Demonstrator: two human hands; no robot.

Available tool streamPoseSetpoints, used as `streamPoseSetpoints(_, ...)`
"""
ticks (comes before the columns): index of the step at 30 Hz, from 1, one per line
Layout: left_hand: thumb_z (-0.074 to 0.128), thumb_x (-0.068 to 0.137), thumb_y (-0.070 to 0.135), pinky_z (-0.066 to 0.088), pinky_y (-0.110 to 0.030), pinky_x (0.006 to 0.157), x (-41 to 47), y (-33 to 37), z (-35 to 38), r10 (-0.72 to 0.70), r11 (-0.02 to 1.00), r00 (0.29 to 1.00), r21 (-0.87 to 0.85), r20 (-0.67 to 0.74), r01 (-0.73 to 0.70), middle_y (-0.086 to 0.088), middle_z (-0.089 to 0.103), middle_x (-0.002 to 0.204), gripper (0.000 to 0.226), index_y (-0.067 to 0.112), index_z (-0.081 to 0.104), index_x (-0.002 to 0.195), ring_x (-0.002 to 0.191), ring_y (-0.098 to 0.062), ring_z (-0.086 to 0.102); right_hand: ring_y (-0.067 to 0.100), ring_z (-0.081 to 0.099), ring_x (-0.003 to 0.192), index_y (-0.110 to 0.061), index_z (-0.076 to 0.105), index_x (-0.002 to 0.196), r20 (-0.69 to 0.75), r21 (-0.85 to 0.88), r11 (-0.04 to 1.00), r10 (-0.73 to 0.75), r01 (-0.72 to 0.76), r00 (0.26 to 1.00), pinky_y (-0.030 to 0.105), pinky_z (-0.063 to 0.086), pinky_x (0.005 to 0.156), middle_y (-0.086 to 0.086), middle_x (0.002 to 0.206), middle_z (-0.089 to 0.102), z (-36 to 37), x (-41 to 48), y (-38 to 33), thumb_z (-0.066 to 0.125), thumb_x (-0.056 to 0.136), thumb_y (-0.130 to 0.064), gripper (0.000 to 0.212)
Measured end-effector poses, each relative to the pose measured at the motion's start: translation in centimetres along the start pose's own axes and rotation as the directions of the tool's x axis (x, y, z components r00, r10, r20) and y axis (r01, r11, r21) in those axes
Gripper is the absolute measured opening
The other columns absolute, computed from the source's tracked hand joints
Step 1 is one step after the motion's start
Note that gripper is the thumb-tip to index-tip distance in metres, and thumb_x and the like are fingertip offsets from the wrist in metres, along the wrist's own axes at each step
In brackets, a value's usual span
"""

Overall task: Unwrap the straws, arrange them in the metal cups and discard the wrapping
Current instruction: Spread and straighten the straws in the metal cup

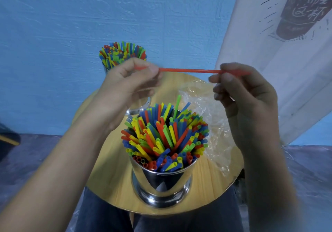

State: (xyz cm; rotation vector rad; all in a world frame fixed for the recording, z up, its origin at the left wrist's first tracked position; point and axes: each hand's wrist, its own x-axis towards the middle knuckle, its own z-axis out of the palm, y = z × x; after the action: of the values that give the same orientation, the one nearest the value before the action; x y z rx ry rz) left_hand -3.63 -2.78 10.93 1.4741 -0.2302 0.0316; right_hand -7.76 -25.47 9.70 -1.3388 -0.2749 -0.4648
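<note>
A red straw [190,70] is stretched level between both hands, above the round wooden table [115,181]. My left hand [129,81] pinches its left end. My right hand [244,95] pinches its right end, with a short piece sticking out past the fingers. Below them stands a near metal cup [161,183] packed with several coloured straws [163,138]. A far metal cup holds more coloured straws [122,53]; its body is mostly hidden behind my left hand. Crumpled clear plastic wrapping [213,127] lies on the table, right of the near cup.
A blue wall rises behind the table. A white cloth banner [287,52] with a printed cup hangs at the right. My lap in dark trousers [179,222] sits under the table's near edge. A dark object [9,140] shows at the left edge.
</note>
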Motion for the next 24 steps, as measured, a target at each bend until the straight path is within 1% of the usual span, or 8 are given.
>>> streamPoseSetpoints(5,0.07,0.083,0.036,0.053,-0.039,0.102,-0.2,0.0,0.1,-0.106,0.953,0.979,0.299,0.176,0.049,0.003,0.078,0.107,0.028,0.02,0.072,0.106,0.109,-0.017,0.072,0.02,0.068,0.086,-0.009,0.063,0.104,-0.145,0.016,0.997,-0.069,0.072,0.987,0.03,0.054,0.073,0.002,0.093,0.074,-0.5,0.3,-1.0,0.049,0.107,-0.013,0.015)
streamPoseSetpoints(9,0.066,0.091,0.033,0.048,-0.029,0.102,-0.5,0.3,-0.3,-0.228,0.886,0.919,0.461,0.322,0.058,0.011,0.076,0.114,0.028,0.029,0.072,0.118,0.112,-0.003,0.069,0.024,0.068,0.079,-0.005,0.056,0.106,-0.147,-0.088,0.99,-0.12,0.108,0.982,0.032,0.057,0.072,0.005,0.089,0.072,-0.7,0.2,-1.2,0.043,0.11,-0.013,0.016)
streamPoseSetpoints(11,0.065,0.094,0.026,0.051,-0.03,0.099,-0.7,0.2,-0.5,-0.282,0.875,0.892,0.476,0.354,0.088,0.008,0.077,0.113,0.026,0.025,0.072,0.119,0.109,-0.006,0.071,0.026,0.067,0.075,-0.004,0.055,0.108,-0.119,-0.148,0.981,-0.143,0.125,0.982,0.032,0.057,0.07,0.005,0.086,0.071,-0.5,0.1,-1.1,0.043,0.11,-0.011,0.014)
streamPoseSetpoints(14,0.064,0.097,0.019,0.053,-0.035,0.097,-0.6,-0.1,-0.7,-0.281,0.873,0.897,0.479,0.34,0.092,0.004,0.078,0.108,0.023,0.022,0.074,0.117,0.105,-0.01,0.073,0.025,0.071,0.081,-0.006,0.058,0.11,-0.015,-0.277,0.952,-0.137,0.128,0.99,0.034,0.059,0.072,0.003,0.085,0.073,0.1,0.1,-0.5,0.045,0.108,-0.008,0.013)
streamPoseSetpoints(16,0.064,0.096,0.017,0.052,-0.031,0.096,-0.6,-0.2,-0.8,-0.273,0.877,0.906,0.471,0.323,0.096,0.005,0.079,0.106,0.023,0.022,0.075,0.116,0.104,-0.01,0.073,0.02,0.073,0.083,-0.012,0.058,0.115,0.051,-0.346,0.932,-0.095,0.107,0.994,0.032,0.059,0.075,0.004,0.085,0.076,0.6,-0.1,-0.1,0.051,0.106,-0.008,0.013)
streamPoseSetpoints(19,0.066,0.095,0.016,0.05,-0.021,0.093,-0.6,-0.2,-0.9,-0.254,0.87,0.913,0.487,0.319,0.073,0.008,0.078,0.106,0.023,0.026,0.075,0.114,0.105,-0.005,0.072,0.019,0.073,0.079,-0.022,0.053,0.12,0.065,-0.395,0.915,-0.065,0.085,0.996,0.029,0.059,0.074,0.001,0.084,0.077,1.5,-0.5,0.4,0.064,0.1,-0.011,0.026)
streamPoseSetpoints(21,0.067,0.095,0.015,0.05,-0.018,0.091,-0.7,-0.1,-1.1,-0.273,0.869,0.905,0.487,0.326,0.086,0.011,0.078,0.108,0.026,0.031,0.074,0.114,0.105,-0.002,0.071,0.019,0.071,0.075,-0.027,0.054,0.114,0.067,-0.421,0.902,-0.074,0.095,0.995,0.034,0.06,0.072,0.0,0.08,0.076,1.6,-0.6,0.6,0.07,0.097,-0.014,0.027)
streamPoseSetpoints(24,0.075,0.09,0.02,0.049,-0.032,0.1,-0.8,0.0,-1.7,-0.319,0.858,0.875,0.503,0.364,0.104,0.011,0.076,0.116,0.032,0.037,0.073,0.117,0.111,-0.007,0.07,0.013,0.071,0.082,-0.029,0.069,0.1,0.159,-0.542,0.829,-0.06,0.138,0.985,0.041,0.059,0.075,-0.008,0.084,0.075,1.4,-0.4,1.1,0.072,0.096,-0.024,0.007)
